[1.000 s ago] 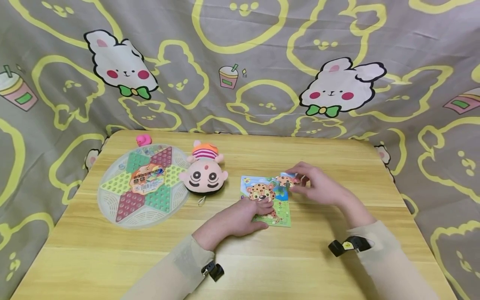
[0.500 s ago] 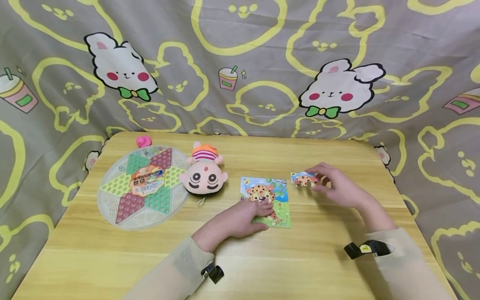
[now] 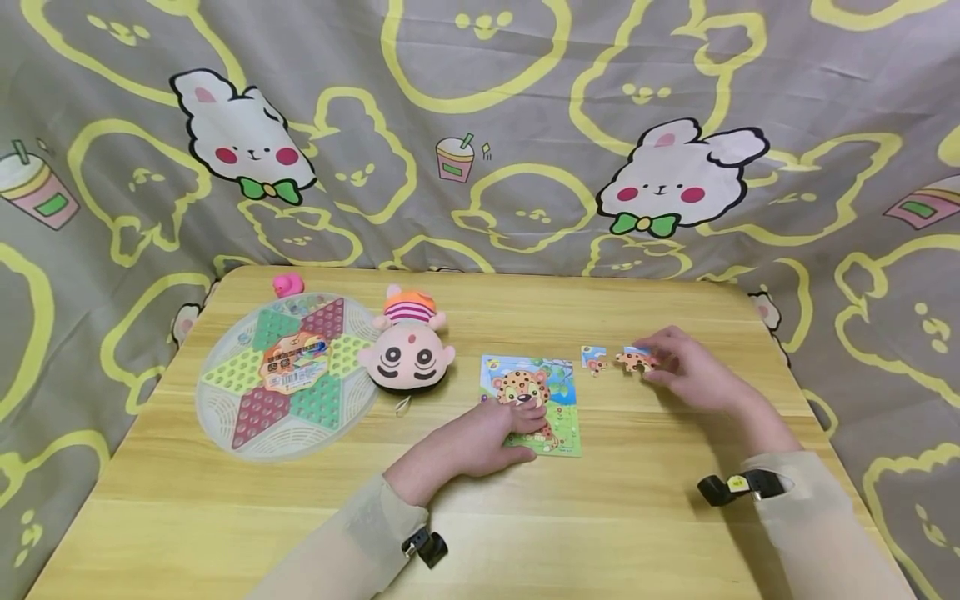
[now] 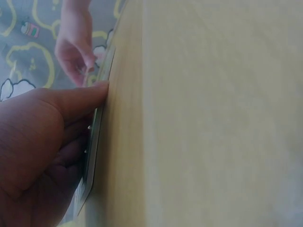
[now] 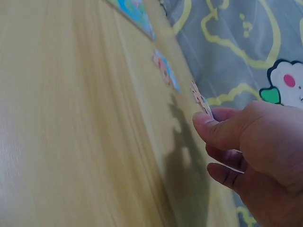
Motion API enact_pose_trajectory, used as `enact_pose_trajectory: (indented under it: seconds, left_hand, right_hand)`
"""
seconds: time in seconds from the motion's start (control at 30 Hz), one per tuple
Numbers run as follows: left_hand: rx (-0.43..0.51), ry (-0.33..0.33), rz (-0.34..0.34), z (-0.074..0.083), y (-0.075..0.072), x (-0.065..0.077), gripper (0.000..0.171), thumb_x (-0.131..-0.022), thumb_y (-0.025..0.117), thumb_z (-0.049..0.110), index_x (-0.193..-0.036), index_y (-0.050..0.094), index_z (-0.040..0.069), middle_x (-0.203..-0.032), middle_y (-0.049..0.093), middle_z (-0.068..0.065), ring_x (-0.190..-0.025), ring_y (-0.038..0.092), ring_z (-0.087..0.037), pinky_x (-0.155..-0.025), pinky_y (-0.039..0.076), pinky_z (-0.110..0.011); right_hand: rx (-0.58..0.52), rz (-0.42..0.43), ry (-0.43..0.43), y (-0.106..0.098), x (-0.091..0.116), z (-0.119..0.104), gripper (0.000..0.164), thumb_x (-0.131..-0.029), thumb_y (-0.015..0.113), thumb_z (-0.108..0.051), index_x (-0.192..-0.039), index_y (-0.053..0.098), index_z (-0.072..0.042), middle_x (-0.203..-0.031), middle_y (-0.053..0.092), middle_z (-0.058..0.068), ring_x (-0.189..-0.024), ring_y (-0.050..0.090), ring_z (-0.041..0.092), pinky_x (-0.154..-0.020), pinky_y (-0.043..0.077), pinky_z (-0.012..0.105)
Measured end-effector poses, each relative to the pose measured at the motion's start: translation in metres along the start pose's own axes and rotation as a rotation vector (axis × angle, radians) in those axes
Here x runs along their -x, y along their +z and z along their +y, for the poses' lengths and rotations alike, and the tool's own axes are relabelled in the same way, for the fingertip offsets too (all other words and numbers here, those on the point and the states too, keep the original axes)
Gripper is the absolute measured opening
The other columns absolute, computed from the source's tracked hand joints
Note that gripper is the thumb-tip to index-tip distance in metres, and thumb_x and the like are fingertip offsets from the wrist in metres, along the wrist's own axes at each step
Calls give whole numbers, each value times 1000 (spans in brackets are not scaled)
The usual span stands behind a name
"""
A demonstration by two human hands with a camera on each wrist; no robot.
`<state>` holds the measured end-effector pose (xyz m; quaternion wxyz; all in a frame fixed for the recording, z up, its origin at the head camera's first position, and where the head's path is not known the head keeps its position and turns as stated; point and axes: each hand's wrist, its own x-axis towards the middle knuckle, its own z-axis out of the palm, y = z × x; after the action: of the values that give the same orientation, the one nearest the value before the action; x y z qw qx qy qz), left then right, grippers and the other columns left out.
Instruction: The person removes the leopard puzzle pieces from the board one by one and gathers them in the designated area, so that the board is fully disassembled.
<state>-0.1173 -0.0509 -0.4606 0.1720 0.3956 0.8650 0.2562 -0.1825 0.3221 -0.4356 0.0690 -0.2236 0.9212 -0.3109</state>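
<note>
A jigsaw puzzle (image 3: pixel 564 432) with a spotted leopard cub lies on the wooden table, right of the middle in the head view. Across its lower left part rests my left hand (image 3: pixel 483 435), which covers some of the picture; the left wrist view has the thumb at the board's edge (image 4: pixel 97 142). My right hand (image 3: pixel 693 371) pinches a spotted puzzle piece (image 3: pixel 634 359) between thumb and fingers, raised off the table in the right wrist view (image 5: pixel 200 99). Another puzzle piece (image 3: pixel 595 360), blue and spotted, lies on the table between the board and my right hand.
To the left is a round Chinese checkers board (image 3: pixel 213 408) with coloured triangles. A plush doll (image 3: pixel 409 354) lies against its right side, and a pink toy duck (image 3: pixel 287 285) sits behind it. A patterned curtain (image 3: pixel 525 242) hangs along the table's back edge.
My right hand has moved right, off the puzzle, carrying pieces. One piece now lies apart on the table, while another stays in my fingers. The left hand keeps its place.
</note>
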Motion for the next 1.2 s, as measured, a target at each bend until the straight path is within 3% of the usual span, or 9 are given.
enact_pose_trajectory:
  seconds: [0.3,0.57,0.77,0.93,1.2]
  left_hand:
    - [0,4,0,0,1,1,53,-104,71,30,-152,58,12,-162,45,1,-153,34,-16,-127,23,-38]
    - [-8,16,4,-1,2,0,54,-104,71,31,-152,58,12,-162,44,2,-153,34,-14,-126,24,-37]
    - [-41,17,-7,1,1,1,54,-105,69,33,-153,56,13,-163,43,1,-154,33,-16,-126,24,-39]
    - [-114,25,-29,1,1,2,54,-107,63,36,-155,54,13,-165,41,0,-155,32,-18,-126,25,-42]
    - [-205,51,-55,4,-6,0,55,-108,62,37,-156,53,14,-165,42,-1,-153,35,-19,-125,29,-42]
  right_hand:
    - [31,-23,24,4,-1,13,43,-96,74,3,-138,64,6,-111,55,15,-96,56,26,-81,51,35]
    - [46,-32,36,6,-3,19,42,-98,72,3,-139,64,6,-114,55,16,-98,55,27,-84,49,39]
    - [49,-50,54,4,-4,18,48,-97,74,1,-143,60,5,-122,54,20,-104,56,31,-91,50,49]
    - [54,-28,19,3,-4,7,57,-93,79,0,-145,58,4,-127,52,24,-109,56,36,-99,46,57]
    - [28,-28,-78,12,-18,-28,54,-95,78,-1,-146,60,0,-127,53,21,-103,59,34,-86,55,50]
